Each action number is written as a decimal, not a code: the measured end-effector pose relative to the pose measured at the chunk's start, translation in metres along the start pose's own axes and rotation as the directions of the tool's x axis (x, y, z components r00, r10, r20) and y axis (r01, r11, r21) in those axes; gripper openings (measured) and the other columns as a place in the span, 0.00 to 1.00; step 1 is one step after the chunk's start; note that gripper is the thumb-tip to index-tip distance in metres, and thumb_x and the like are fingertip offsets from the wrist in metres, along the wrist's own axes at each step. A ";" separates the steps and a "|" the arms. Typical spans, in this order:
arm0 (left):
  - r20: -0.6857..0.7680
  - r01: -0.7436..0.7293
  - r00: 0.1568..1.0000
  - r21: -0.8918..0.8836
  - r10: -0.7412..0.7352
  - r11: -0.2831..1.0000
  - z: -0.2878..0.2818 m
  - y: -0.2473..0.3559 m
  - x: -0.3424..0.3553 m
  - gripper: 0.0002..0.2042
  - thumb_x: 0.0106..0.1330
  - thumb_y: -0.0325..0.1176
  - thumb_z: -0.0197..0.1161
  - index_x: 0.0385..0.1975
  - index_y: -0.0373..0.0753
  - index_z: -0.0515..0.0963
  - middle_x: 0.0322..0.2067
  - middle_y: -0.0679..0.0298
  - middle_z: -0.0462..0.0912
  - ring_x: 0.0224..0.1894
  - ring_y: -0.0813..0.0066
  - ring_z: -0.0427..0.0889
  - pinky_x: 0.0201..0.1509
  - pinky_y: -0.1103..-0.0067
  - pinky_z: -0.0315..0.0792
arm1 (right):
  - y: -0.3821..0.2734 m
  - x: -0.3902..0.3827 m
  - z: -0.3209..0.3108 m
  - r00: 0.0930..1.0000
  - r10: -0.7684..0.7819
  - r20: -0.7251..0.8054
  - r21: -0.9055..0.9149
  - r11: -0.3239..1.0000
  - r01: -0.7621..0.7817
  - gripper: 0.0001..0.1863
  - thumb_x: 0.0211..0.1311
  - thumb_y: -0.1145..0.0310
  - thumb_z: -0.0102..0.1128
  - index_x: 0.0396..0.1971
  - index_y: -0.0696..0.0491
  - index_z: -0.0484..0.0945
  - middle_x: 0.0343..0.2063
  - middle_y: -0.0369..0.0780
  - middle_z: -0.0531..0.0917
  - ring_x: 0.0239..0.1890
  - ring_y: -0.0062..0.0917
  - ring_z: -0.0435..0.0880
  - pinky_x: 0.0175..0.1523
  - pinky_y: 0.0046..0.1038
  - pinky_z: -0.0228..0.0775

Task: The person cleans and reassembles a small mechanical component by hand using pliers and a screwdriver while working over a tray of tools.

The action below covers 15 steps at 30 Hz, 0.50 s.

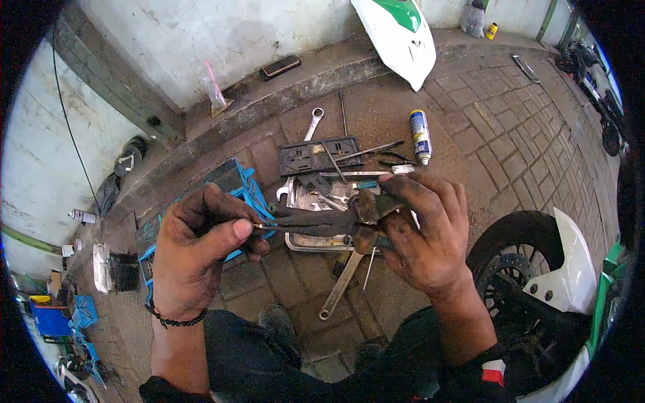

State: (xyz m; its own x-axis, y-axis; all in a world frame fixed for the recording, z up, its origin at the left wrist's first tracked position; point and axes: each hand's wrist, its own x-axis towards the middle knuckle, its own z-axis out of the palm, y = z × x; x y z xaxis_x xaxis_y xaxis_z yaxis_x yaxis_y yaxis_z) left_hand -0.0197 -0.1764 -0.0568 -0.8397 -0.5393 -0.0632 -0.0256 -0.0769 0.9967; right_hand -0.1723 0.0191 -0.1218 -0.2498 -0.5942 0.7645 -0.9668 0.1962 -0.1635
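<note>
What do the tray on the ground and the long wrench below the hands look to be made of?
Tray: probably steel or aluminium, bare and shiny, since it mirrors the light. Wrench: likely steel, a dull grey finish, smudged with grime.

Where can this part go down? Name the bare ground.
Bare brick lies right of the spray can, up to the wheel, and beside the long wrench near the knees. It's crowded around the metal tray and black plate, under both hands.
</note>
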 end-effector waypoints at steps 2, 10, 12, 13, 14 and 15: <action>0.015 -0.032 0.999 0.003 0.032 0.999 -0.002 0.002 -0.001 0.09 0.53 0.28 0.66 0.28 0.33 0.73 0.26 0.58 0.78 0.26 0.70 0.79 0.30 0.78 0.74 | -0.002 0.002 -0.001 1.000 0.006 0.025 -0.002 1.000 -0.006 0.13 0.42 0.72 0.63 0.32 0.58 0.78 0.42 0.39 0.79 0.42 0.35 0.76 0.42 0.37 0.64; 0.029 -0.171 0.985 0.091 0.169 0.981 -0.001 -0.006 0.002 0.08 0.54 0.26 0.66 0.29 0.31 0.73 0.29 0.57 0.79 0.30 0.70 0.81 0.32 0.78 0.76 | 0.002 0.002 -0.006 0.980 0.016 0.199 0.068 0.997 -0.030 0.15 0.37 0.70 0.65 0.31 0.53 0.78 0.44 0.41 0.76 0.45 0.37 0.74 0.44 0.37 0.66; 0.002 -0.182 0.983 0.123 0.183 0.976 0.002 -0.008 0.001 0.11 0.54 0.30 0.67 0.31 0.34 0.72 0.28 0.58 0.78 0.27 0.71 0.79 0.29 0.78 0.74 | 0.002 0.001 -0.006 0.963 0.058 0.263 0.113 0.989 -0.090 0.17 0.34 0.69 0.66 0.30 0.52 0.78 0.46 0.42 0.74 0.46 0.38 0.73 0.45 0.38 0.66; 0.014 -0.177 0.984 0.096 0.177 0.980 0.002 -0.007 0.001 0.10 0.54 0.28 0.67 0.30 0.33 0.72 0.29 0.57 0.78 0.29 0.70 0.80 0.31 0.78 0.75 | 0.003 -0.001 -0.005 0.962 0.061 0.265 0.130 0.987 -0.098 0.18 0.33 0.68 0.67 0.31 0.52 0.78 0.46 0.42 0.74 0.47 0.39 0.72 0.46 0.38 0.66; 0.026 -0.172 0.985 0.068 0.170 0.983 0.002 -0.006 0.001 0.09 0.55 0.26 0.66 0.29 0.32 0.72 0.30 0.56 0.79 0.30 0.69 0.81 0.34 0.77 0.76 | 0.005 -0.003 -0.002 0.962 0.064 0.267 0.147 0.983 -0.106 0.19 0.31 0.67 0.67 0.31 0.52 0.78 0.47 0.43 0.73 0.47 0.39 0.72 0.47 0.39 0.66; 0.036 -0.167 0.986 0.043 0.165 0.985 0.001 -0.005 0.001 0.08 0.55 0.24 0.65 0.28 0.31 0.72 0.31 0.56 0.79 0.31 0.68 0.81 0.36 0.77 0.77 | 0.006 -0.004 0.000 0.961 0.065 0.267 0.167 0.980 -0.113 0.20 0.30 0.67 0.68 0.31 0.52 0.78 0.48 0.43 0.73 0.48 0.40 0.71 0.47 0.39 0.66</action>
State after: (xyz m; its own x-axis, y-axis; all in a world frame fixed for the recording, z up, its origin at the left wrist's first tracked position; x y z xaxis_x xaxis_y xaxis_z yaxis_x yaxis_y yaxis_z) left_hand -0.0208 -0.1761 -0.0616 -0.8516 -0.5138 0.1044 0.0915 0.0503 0.9945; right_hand -0.1768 0.0228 -0.1255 -0.3172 -0.7670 0.5577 -0.9277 0.1290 -0.3503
